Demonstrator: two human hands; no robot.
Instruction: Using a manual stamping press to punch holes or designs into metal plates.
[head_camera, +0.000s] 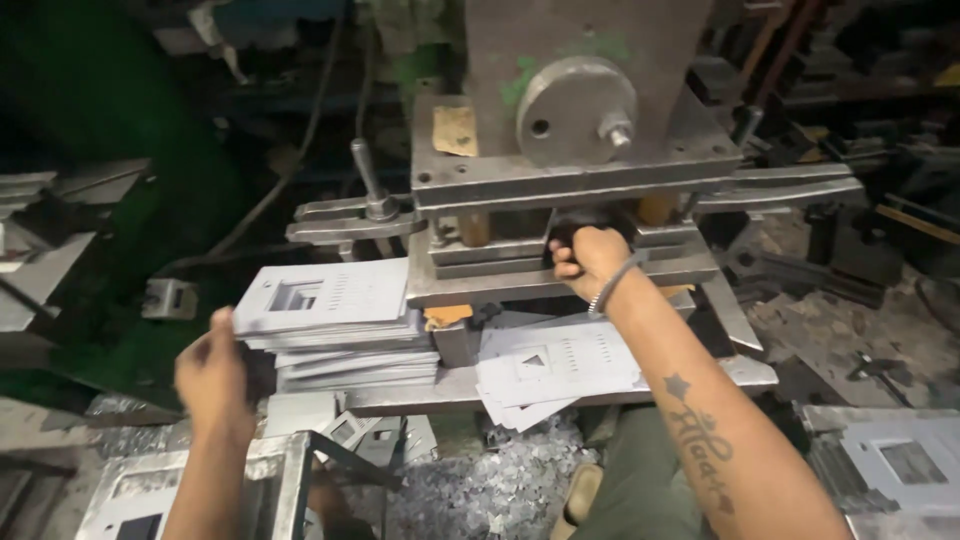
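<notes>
A dim workshop is seen; the floor (500, 490) is strewn with metal scrap, and clutter is piled around.

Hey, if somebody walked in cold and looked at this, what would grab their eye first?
Probably the right hand reaching into the gap of the grey press machine at centre, gripping something dark there. Next, the stack of punched metal plates left of the press, with the left hand at its edge, and a smaller pile of plates under the right forearm. Metal scrap litters the floor below.
</notes>
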